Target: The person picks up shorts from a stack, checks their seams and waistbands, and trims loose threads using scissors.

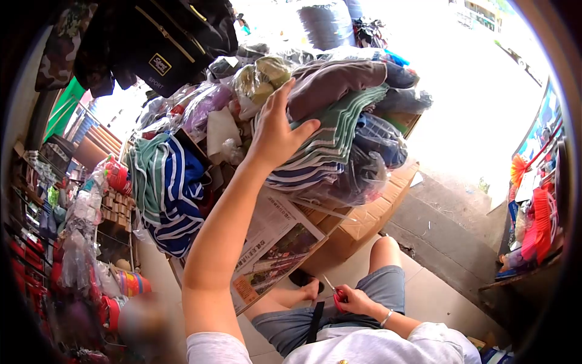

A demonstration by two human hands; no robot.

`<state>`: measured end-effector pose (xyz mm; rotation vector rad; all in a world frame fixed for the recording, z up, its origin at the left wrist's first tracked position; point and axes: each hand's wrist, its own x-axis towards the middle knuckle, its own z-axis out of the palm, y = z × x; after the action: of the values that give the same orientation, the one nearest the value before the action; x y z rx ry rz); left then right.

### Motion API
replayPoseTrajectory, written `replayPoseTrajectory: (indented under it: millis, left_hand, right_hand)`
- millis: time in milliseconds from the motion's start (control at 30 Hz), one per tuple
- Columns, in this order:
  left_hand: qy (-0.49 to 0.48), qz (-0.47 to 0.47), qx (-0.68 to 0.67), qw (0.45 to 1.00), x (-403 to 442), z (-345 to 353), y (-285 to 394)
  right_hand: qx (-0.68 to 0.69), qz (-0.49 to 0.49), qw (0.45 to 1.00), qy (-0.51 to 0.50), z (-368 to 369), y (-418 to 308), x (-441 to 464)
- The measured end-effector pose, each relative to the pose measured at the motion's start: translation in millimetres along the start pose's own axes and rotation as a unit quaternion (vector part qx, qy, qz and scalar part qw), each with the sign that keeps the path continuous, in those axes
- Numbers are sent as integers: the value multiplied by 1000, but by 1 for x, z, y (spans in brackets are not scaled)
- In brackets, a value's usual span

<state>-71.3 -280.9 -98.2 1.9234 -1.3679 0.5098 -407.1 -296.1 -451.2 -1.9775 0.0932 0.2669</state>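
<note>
My left hand [276,136] is stretched out against the left side of a stack of folded striped cloth garments [324,142], its fingers and thumb spread. The stack has green layers over blue ones, all with white stripes. On top of it lies a folded grey-brown garment [333,82], near my fingertips. Low over my lap, my right hand [361,302] is closed around the red handles of a pair of scissors [339,297]. Their pointed blades [328,283] face up and away from me.
Another heap of green and blue striped garments [167,188] hangs at the left. Newspaper [273,249] covers the near edge by a cardboard box [379,200]. Plastic-wrapped goods [260,79] pile up behind. Black bags [170,45] hang at upper left; shelves of goods flank both sides.
</note>
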Motion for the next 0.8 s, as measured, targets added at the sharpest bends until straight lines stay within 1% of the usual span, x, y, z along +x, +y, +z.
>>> replayPoseTrajectory:
  millis: [33,100,133,167,200,233,267,300,333,400,467,533,600,667,733,800]
  left_hand:
    - [2,5,-3,1000,9,9,-3]
    - [15,-77,33,996,25,23,-7]
    - [16,-73,32,997,33,27,-10]
    - [22,-182,-5,983,39,30,-12]
    - [29,-288,-40,956,44,32,-16]
    - [35,-299,-173,938,44,34,-28]
    - [41,-305,-303,902,43,35,-40]
    - [90,-267,-315,906,46,33,-36]
    - [89,-265,-315,907,48,28,-34]
    - [168,-180,-301,921,52,6,-29]
    - [196,-175,-342,902,54,-24,-14]
    - [190,-136,-356,905,52,-63,1]
    - [191,-139,-368,899,39,-100,27]
    - [188,-121,-375,900,21,-131,45]
    - [158,-107,-451,872,-4,-160,48]
    - [204,-120,-465,853,-29,-178,55]
  right_hand:
    - [2,-2,1000,0,0,0,-1]
    - [11,-3,1000,-2,1,1,-7]
    - [10,-3,1000,2,1,3,-9]
    - [5,3,1000,0,2,4,-14]
    - [0,9,1000,-2,2,6,-17]
    - [5,12,1000,-1,2,9,-20]
    - [5,12,1000,0,2,12,-21]
    - [8,11,1000,6,1,14,-19]
    - [11,10,1000,13,1,15,-17]
    - [16,14,1000,9,-1,16,-15]
    - [22,20,1000,-2,-4,15,-16]
    - [30,13,999,-2,-7,11,-17]
    - [37,11,999,-2,-7,12,-15]
    - [43,11,999,-8,-6,13,-11]
    - [32,9,999,-11,-6,13,-8]
    - [11,0,1000,-7,-1,16,-5]
